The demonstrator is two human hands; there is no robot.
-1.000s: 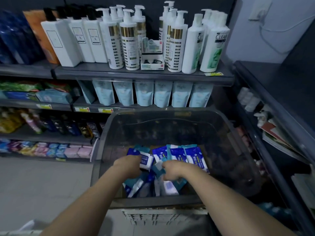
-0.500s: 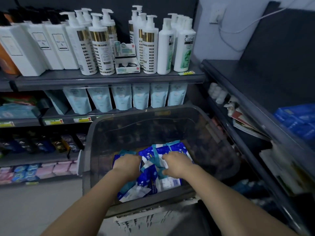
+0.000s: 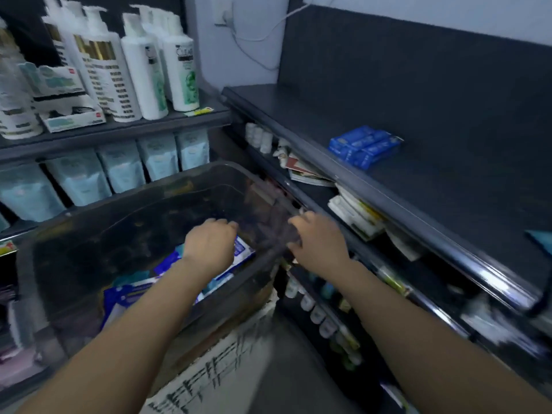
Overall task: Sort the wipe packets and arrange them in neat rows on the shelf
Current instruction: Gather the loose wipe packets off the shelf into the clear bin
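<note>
I judge this the picking step: my left hand [image 3: 209, 249] curls on a blue-and-white wipe packet [image 3: 244, 249] inside the smoky plastic bin [image 3: 89, 255], my blurred right hand [image 3: 321, 243] I cannot tell, next I should lift it toward the black shelf [image 3: 298, 115].

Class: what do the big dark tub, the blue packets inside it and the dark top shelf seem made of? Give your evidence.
Large smoky see-through tub: likely rigid plastic, glossy; dim shapes show through its walls.
Blue-and-white wipe packets: probably soft plastic film, shiny, lying bent and overlapped.
Dark flat top shelf: matte surface with a shiny rounded front edge, possibly painted metal; unclear.
</note>
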